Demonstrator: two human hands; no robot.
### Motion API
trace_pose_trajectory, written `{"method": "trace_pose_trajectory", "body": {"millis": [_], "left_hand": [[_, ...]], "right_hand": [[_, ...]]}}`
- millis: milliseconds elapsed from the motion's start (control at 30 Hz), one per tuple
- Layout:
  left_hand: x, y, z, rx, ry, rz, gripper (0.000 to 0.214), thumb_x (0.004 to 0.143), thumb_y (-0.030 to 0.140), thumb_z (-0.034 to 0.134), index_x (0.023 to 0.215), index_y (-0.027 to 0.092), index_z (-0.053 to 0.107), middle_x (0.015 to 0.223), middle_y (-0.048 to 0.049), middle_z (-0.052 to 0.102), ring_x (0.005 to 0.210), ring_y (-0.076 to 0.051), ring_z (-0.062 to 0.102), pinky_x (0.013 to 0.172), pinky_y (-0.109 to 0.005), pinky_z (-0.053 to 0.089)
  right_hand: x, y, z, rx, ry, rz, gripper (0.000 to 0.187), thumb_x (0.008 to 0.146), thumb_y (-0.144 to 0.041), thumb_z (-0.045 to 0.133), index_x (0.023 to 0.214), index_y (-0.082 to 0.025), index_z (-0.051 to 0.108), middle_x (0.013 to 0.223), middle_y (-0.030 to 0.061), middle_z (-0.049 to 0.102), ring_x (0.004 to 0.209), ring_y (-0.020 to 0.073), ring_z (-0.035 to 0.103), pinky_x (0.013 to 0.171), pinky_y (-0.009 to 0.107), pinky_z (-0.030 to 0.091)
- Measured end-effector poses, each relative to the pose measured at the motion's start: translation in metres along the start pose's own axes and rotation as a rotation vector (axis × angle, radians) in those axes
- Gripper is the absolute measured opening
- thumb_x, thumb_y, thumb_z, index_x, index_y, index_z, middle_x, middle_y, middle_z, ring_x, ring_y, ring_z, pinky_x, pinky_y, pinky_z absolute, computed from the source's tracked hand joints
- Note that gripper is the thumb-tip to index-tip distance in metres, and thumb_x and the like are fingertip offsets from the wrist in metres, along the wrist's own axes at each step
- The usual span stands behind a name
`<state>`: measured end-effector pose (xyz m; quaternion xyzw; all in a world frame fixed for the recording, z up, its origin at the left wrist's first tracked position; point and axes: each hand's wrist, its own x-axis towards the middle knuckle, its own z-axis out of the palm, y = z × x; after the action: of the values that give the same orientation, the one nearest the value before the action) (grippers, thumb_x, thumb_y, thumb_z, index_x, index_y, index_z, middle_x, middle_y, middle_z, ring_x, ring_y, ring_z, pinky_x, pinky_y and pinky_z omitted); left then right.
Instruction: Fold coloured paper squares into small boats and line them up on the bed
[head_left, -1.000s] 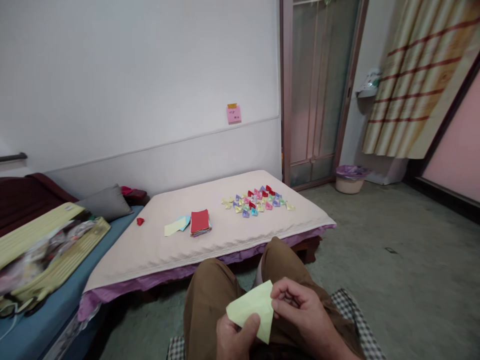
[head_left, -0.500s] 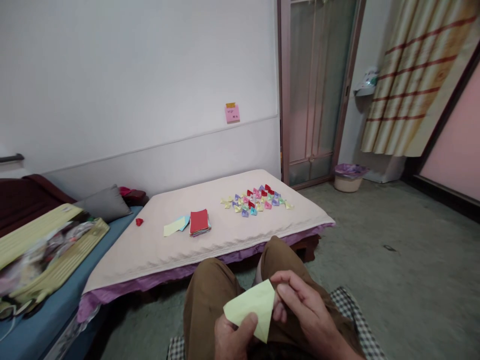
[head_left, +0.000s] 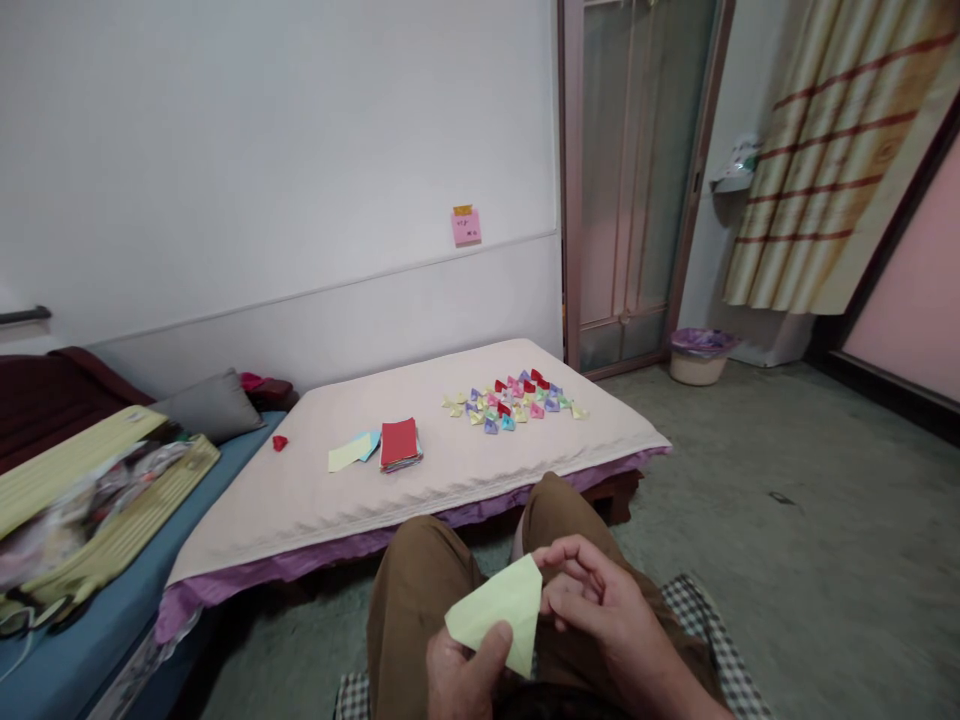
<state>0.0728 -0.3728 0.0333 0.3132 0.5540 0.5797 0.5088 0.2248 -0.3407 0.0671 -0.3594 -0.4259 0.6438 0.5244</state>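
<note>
A pale green sheet of folded paper (head_left: 499, 605) is held above my lap. My left hand (head_left: 469, 670) grips its lower left part, thumb pressed on top and the fingers hidden underneath. At the right edge of the paper is my right hand (head_left: 600, 605), its fingers bent and the tips touching the upper corner. Beyond my knees, a red-topped stack of square paper (head_left: 398, 444) lies on the bed-like platform. Beside it are a yellow sheet (head_left: 349, 454) and a blue sheet (head_left: 372, 445), partly overlapping. Several small folded paper pieces (head_left: 502, 409) in many colours are spread farther right.
The low platform with a cream cover (head_left: 300, 500) stands in front of my knees (head_left: 424, 570). A single red folded piece (head_left: 280, 443) sits at its left. Farther left is an open yellow-green case (head_left: 135, 500) on a blue surface. A lined bin (head_left: 697, 365) stands by the door.
The green paper has tilted and shifted slightly left. My right hand's fingers have moved up and curled more at its right edge. Things on the platform have stayed put.
</note>
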Motion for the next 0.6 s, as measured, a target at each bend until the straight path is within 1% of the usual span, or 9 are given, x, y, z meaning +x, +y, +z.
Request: {"method": "trace_pose_trajectory", "body": {"millis": [133, 267, 400, 467, 600], "left_hand": [[0.0017, -0.0036, -0.0016, -0.011, -0.004, 0.023, 0.035, 0.052, 0.037, 0.080, 0.070, 0.008, 0.074, 0.054, -0.0067, 0.067, 0.052, -0.020, 0.059, 0.052, -0.028, 0.047], [0.0032, -0.0064, -0.0023, 0.001, -0.007, 0.012, 0.036, 0.053, 0.038, 0.079, 0.072, 0.008, 0.075, 0.057, -0.0079, 0.069, 0.052, -0.020, 0.060, 0.053, -0.029, 0.048], [0.0032, -0.0051, -0.0020, 0.060, -0.008, 0.070, 0.034, 0.054, 0.036, 0.078, 0.072, 0.007, 0.075, 0.060, -0.0099, 0.071, 0.056, -0.022, 0.062, 0.055, -0.030, 0.048], [0.0028, -0.0036, -0.0018, 0.095, -0.003, 0.078, 0.033, 0.054, 0.035, 0.078, 0.072, 0.007, 0.075, 0.060, -0.0104, 0.071, 0.057, -0.023, 0.062, 0.055, -0.030, 0.048], [0.0030, -0.0042, -0.0024, 0.094, -0.044, 0.075, 0.034, 0.055, 0.035, 0.077, 0.073, 0.007, 0.076, 0.065, -0.0120, 0.073, 0.058, -0.023, 0.063, 0.056, -0.030, 0.049]], "right_hand": [[-0.0012, -0.0002, 0.0007, 0.067, 0.008, 0.025, 0.023, 0.064, -0.021, 0.071, 0.078, -0.017, 0.053, 0.066, -0.0022, 0.061, 0.053, 0.0110, 0.055, 0.049, 0.022, 0.039], [-0.0016, 0.0006, 0.0000, 0.073, 0.024, 0.039, 0.025, 0.062, -0.023, 0.074, 0.076, -0.018, 0.054, 0.062, -0.0039, 0.059, 0.050, 0.0100, 0.053, 0.048, 0.021, 0.038], [-0.0013, 0.0031, -0.0019, 0.057, 0.000, 0.047, 0.026, 0.061, -0.023, 0.075, 0.075, -0.018, 0.053, 0.060, -0.0045, 0.058, 0.048, 0.0089, 0.052, 0.047, 0.020, 0.036], [-0.0015, 0.0041, -0.0017, 0.058, -0.008, 0.052, 0.027, 0.061, -0.022, 0.074, 0.075, -0.018, 0.053, 0.059, -0.0050, 0.058, 0.047, 0.0078, 0.050, 0.046, 0.019, 0.035], [-0.0009, 0.0081, 0.0006, 0.077, -0.026, 0.060, 0.027, 0.059, -0.018, 0.075, 0.074, -0.018, 0.052, 0.056, -0.0073, 0.055, 0.045, 0.0054, 0.045, 0.045, 0.017, 0.033]]}}
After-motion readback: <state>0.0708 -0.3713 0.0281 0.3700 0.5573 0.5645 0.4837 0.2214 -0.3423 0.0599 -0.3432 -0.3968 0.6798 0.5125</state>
